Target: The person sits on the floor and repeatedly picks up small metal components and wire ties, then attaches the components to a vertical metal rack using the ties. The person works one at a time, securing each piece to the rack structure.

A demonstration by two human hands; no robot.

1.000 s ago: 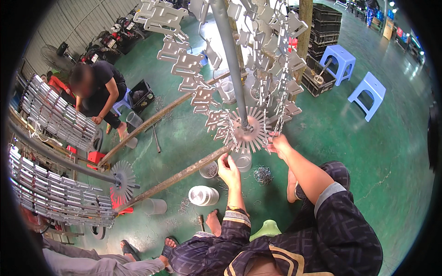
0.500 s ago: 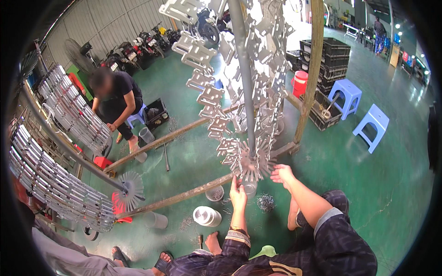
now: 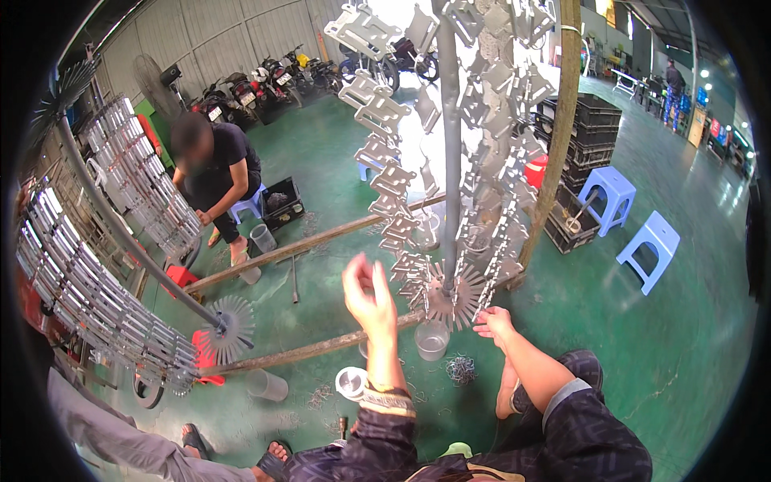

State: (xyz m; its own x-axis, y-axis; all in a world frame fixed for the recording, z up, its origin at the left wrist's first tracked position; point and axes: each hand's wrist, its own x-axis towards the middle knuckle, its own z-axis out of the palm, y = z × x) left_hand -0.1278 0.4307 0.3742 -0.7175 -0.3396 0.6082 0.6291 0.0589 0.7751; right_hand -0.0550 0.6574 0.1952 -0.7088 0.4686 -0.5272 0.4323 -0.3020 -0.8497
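In front of me stands a rack with a grey pole (image 3: 450,153), a slotted round disc (image 3: 454,299) at its foot and strands of flat metal plates (image 3: 391,178) hanging round it. My left hand (image 3: 371,299) is raised left of the disc, its fingers loosely curved and apart from the thumb, with nothing visible in them. My right hand (image 3: 493,324) is at the disc's right edge, by the lowest plates of a strand. Its fingertips are closed together; what they pinch is too small to make out. Below the disc are a clear plastic cup (image 3: 432,342) and a pile of small metal hooks (image 3: 461,369).
A wooden bar (image 3: 313,351) crosses at the disc's foot. Left stands another loaded rack (image 3: 96,297). A co-worker (image 3: 217,173) sits working beyond it. A white container (image 3: 351,382) stands near my left forearm; blue stools (image 3: 649,251) and black crates (image 3: 593,132) are right.
My left hand has lifted away from the disc, up and to the left. My right hand has stayed by the disc's right edge, its fingers drawing together. The view has shifted slightly.
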